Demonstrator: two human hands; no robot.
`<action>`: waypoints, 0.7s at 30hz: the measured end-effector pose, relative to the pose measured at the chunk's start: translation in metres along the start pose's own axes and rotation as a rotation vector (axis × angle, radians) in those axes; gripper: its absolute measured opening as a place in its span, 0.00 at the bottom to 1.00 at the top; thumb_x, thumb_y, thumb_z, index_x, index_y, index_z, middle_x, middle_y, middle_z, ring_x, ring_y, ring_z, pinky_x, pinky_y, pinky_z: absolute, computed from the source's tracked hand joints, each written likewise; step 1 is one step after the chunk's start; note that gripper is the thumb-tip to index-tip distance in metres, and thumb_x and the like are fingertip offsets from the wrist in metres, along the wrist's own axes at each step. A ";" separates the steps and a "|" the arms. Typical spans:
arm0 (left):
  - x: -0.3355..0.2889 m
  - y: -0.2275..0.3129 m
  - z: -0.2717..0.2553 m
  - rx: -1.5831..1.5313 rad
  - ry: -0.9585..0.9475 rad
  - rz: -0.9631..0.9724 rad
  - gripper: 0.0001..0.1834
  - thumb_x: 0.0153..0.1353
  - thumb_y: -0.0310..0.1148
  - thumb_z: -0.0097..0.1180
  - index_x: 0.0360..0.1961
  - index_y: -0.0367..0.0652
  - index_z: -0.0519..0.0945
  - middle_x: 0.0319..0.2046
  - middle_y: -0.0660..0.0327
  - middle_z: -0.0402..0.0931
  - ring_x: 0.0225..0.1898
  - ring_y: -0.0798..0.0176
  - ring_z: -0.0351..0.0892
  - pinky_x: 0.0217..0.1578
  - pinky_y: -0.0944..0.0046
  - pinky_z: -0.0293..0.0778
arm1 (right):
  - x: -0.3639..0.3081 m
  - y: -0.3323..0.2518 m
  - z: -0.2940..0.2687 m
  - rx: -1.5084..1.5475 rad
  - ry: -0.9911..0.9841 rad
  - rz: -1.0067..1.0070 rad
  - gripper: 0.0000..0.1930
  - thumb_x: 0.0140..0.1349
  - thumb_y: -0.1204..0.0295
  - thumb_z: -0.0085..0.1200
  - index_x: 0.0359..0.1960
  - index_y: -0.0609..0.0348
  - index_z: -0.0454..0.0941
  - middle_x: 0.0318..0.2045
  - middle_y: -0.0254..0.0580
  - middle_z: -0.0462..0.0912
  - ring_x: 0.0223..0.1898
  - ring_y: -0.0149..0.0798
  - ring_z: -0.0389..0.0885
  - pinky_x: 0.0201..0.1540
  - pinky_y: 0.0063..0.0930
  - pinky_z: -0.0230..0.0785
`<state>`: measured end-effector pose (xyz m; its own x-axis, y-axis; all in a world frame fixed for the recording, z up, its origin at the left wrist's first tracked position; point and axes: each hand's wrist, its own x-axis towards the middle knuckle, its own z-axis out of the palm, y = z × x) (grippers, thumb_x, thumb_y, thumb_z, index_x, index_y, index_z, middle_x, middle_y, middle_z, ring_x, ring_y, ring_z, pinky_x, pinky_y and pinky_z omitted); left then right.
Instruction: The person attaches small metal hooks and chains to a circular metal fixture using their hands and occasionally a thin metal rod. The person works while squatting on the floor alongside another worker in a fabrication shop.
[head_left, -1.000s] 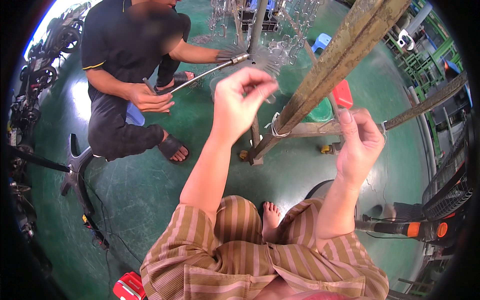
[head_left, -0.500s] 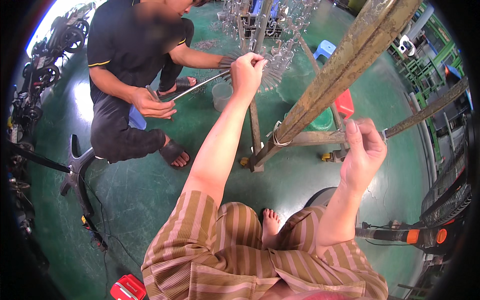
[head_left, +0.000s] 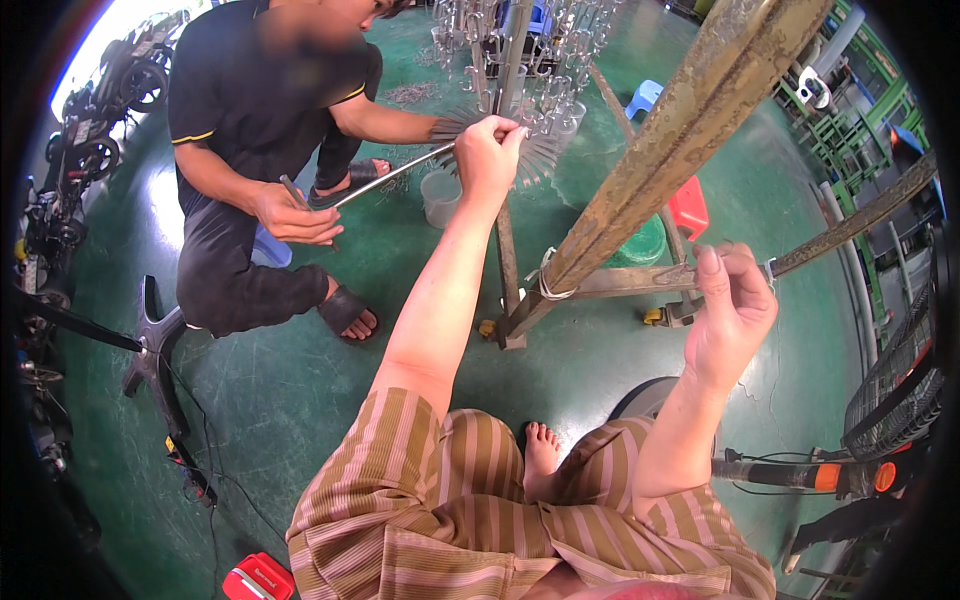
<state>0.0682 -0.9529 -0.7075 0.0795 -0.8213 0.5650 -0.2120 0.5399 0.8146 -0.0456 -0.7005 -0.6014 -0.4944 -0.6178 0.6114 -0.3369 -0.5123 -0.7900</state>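
Now our left fingers (head_left: 497,125) pinch together, metal spokes (head_left: 456,129) just beyond; our right fingers (head_left: 711,266) also meet, a post (head_left: 655,175) to their left.

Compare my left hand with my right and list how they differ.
The left hand is stretched farther from the body; the right hand stays closer. The left overlaps the spiky grey metal ring in view; the right is raised right of the thick slanting beam. Both are bare, with fingers curled; whether either holds something small is unclear.
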 end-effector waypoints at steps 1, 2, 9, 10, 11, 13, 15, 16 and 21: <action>-0.002 -0.003 0.001 -0.006 -0.018 -0.019 0.09 0.48 0.31 0.65 0.28 0.36 0.82 0.21 0.58 0.81 0.22 0.69 0.79 0.26 0.69 0.73 | 0.000 0.000 0.000 0.003 0.002 0.002 0.07 0.52 0.81 0.60 0.21 0.66 0.73 0.23 0.30 0.71 0.26 0.23 0.64 0.30 0.15 0.55; -0.004 -0.007 0.001 -0.012 -0.037 -0.037 0.09 0.48 0.31 0.65 0.28 0.36 0.82 0.21 0.58 0.81 0.22 0.68 0.79 0.26 0.69 0.73 | 0.000 -0.001 0.000 0.002 0.000 -0.001 0.07 0.52 0.81 0.60 0.21 0.66 0.73 0.23 0.30 0.71 0.26 0.23 0.64 0.30 0.15 0.55; -0.025 0.021 -0.032 0.024 0.001 0.006 0.12 0.46 0.28 0.65 0.32 0.36 0.80 0.25 0.56 0.80 0.26 0.65 0.80 0.27 0.67 0.72 | -0.002 -0.005 0.001 -0.003 -0.046 0.008 0.05 0.51 0.82 0.60 0.23 0.66 0.75 0.24 0.32 0.72 0.26 0.24 0.66 0.30 0.16 0.57; -0.032 0.032 -0.044 -0.076 0.012 0.016 0.10 0.46 0.27 0.65 0.31 0.37 0.80 0.25 0.57 0.80 0.26 0.66 0.79 0.27 0.68 0.72 | -0.003 -0.004 0.003 0.002 -0.054 0.018 0.05 0.51 0.82 0.60 0.23 0.67 0.76 0.24 0.32 0.72 0.26 0.24 0.66 0.30 0.16 0.57; -0.039 0.049 -0.056 -0.178 0.024 0.026 0.09 0.46 0.27 0.64 0.30 0.38 0.80 0.26 0.58 0.80 0.26 0.67 0.78 0.27 0.69 0.72 | -0.005 -0.006 0.004 0.017 -0.061 0.031 0.04 0.51 0.82 0.60 0.24 0.67 0.77 0.24 0.33 0.73 0.26 0.24 0.67 0.30 0.16 0.58; -0.064 0.096 -0.072 -0.240 -0.070 0.125 0.08 0.46 0.25 0.65 0.29 0.39 0.80 0.26 0.61 0.79 0.25 0.69 0.76 0.27 0.70 0.71 | -0.005 -0.003 0.001 0.038 -0.064 0.061 0.04 0.50 0.82 0.61 0.24 0.67 0.78 0.25 0.33 0.73 0.26 0.24 0.68 0.30 0.17 0.60; -0.086 0.127 -0.081 -0.445 -0.222 0.298 0.11 0.43 0.26 0.68 0.29 0.40 0.80 0.27 0.62 0.79 0.28 0.67 0.77 0.27 0.68 0.71 | -0.007 -0.003 0.004 0.022 -0.110 0.061 0.03 0.50 0.82 0.61 0.24 0.66 0.78 0.25 0.35 0.75 0.27 0.25 0.70 0.31 0.18 0.62; -0.092 0.141 -0.084 -0.445 -0.277 0.339 0.13 0.41 0.25 0.68 0.30 0.39 0.79 0.28 0.60 0.80 0.30 0.67 0.77 0.29 0.69 0.71 | -0.008 -0.003 0.007 0.021 -0.138 0.053 0.03 0.50 0.82 0.61 0.25 0.66 0.79 0.25 0.35 0.76 0.27 0.25 0.70 0.31 0.18 0.62; -0.109 0.151 -0.079 -0.558 -0.357 0.277 0.13 0.42 0.20 0.67 0.30 0.37 0.78 0.31 0.57 0.80 0.29 0.67 0.77 0.29 0.70 0.73 | -0.016 -0.008 0.019 0.069 -0.198 0.078 0.03 0.50 0.82 0.61 0.28 0.65 0.81 0.26 0.37 0.78 0.28 0.26 0.73 0.32 0.18 0.64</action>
<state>0.1041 -0.7676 -0.6358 -0.2487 -0.5996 0.7607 0.3587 0.6726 0.6473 -0.0201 -0.6977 -0.6039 -0.3474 -0.7591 0.5506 -0.2442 -0.4936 -0.8347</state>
